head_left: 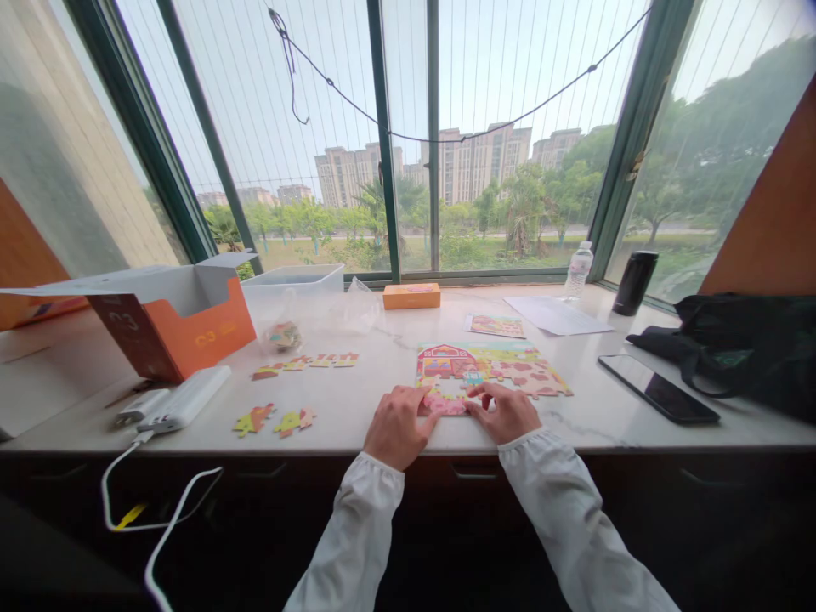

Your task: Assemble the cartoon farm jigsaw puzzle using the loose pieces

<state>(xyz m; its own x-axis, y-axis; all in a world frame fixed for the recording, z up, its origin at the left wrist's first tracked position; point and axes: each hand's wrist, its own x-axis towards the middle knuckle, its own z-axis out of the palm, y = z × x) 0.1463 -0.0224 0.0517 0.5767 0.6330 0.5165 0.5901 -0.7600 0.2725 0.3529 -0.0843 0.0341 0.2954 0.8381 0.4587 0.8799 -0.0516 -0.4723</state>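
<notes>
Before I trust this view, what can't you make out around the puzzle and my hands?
Head view:
- Lower edge of the puzzle: covered by the left hand and right hand.
- Black bag: cut off by the right edge.
- Loose pieces: too small to read their pictures.

The left sleeve and the right sleeve are white, loose and soft, with long creases running down the thin fabric. Each narrows into a gathered, slightly ruffled band, the left cuff and the right cuff, at the wrist. Past these, the left grip and the right grip are bare hands.
</notes>
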